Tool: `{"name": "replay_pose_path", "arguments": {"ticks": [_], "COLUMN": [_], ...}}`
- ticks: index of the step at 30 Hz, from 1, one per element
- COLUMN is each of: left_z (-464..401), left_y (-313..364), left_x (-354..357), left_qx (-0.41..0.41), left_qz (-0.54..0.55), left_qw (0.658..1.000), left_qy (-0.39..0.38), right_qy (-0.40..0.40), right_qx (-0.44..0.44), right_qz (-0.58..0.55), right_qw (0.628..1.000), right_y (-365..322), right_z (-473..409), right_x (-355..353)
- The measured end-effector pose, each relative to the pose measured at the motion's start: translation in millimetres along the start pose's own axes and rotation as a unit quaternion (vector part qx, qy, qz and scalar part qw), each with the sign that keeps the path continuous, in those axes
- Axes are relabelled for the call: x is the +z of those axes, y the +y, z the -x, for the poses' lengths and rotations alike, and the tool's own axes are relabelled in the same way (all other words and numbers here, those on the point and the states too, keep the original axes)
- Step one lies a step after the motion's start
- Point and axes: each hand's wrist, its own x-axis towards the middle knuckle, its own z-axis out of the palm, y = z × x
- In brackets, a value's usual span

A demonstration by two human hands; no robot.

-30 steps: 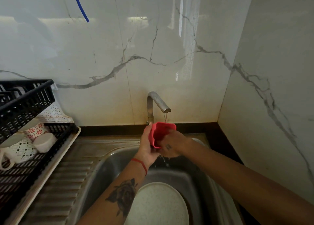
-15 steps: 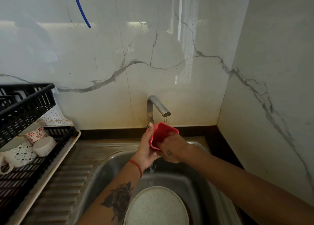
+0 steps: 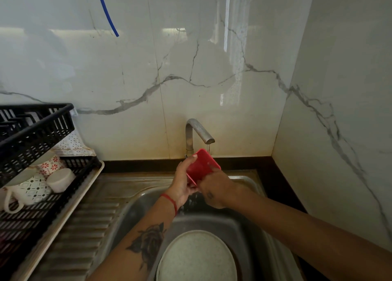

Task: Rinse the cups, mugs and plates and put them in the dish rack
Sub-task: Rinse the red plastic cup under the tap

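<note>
Red cup (image 3: 202, 165) was held over the sink (image 3: 244, 221), just under the faucet (image 3: 198, 132) spout, tilted with its opening facing the camera. Thin water stream ran from spout onto cup's upper rim. Left hand (image 3: 182, 183) gripped cup's left side, fingers (image 3: 187, 163) stretched up along the outer wall, fingertip near the top edge. Right hand (image 3: 214, 189) clasped the cup's lower right side, fingers wrapped around it and mostly hidden behind the hand. Cup sat between both hands, both touching it. Speckled plate (image 3: 197, 257) lay in sink basin below the forearms. Black dish rack (image 3: 36, 144) stood at left on the drainboard, with patterned mugs (image 3: 31, 189) and a white cup (image 3: 61, 180) on the lower tier.
</note>
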Motion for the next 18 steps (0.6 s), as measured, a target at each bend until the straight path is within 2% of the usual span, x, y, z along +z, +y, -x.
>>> {"name": "replay_pose_path", "arguments": {"ticks": [2, 3, 4, 5, 7, 9, 11, 15, 18], "left_z": [1.6, 3.5, 5.3, 6.8, 9.4, 12.3, 14.0, 10.7, 10.0], "left_y": [-2.5, -2.8, -2.5, -1.7, 1.1, 5.1, 5.8, -10.1, -14.1], "left_x": [0.6, -0.9, -2.7, -5.4, -9.7, -10.6, -4.9, 11.3, 10.4], "left_qx": [0.001, 0.003, 0.005, 0.007, 0.006, -0.002, 0.002, 0.043, 0.029], "left_qz": [-0.017, -0.034, -0.055, -0.076, -0.100, -0.080, -0.047, -0.059, -0.038], "left_qw": [1.000, 0.999, 0.998, 0.997, 0.994, 0.995, 0.998, 0.997, 0.998], "left_qy": [0.007, 0.003, -0.004, -0.014, -0.035, -0.052, -0.052, 0.014, 0.035], "right_qy": [-0.051, -0.058, -0.049, -0.022, 0.033, 0.078, 0.115, 0.158, 0.283], "right_qx": [0.023, 0.015, -0.008, -0.042, -0.095, -0.103, -0.089, -0.075, -0.082], "right_qz": [-0.167, -0.182, -0.138, -0.037, 0.131, 0.157, 0.119, 0.024, -0.068], "right_qw": [0.984, 0.981, 0.989, 0.998, 0.986, 0.979, 0.982, 0.984, 0.953], "right_y": [-8.8, -9.3, -6.6, -1.2, 9.7, 18.4, 24.2, 20.9, 21.9], "right_z": [3.4, 7.4, 11.0, 13.4, 17.3, 19.0, 18.2, 17.6, 19.2], "right_x": [-2.4, -2.4, -1.3, 1.6, 2.8, -1.1, -3.8, -2.9, 10.4]}}
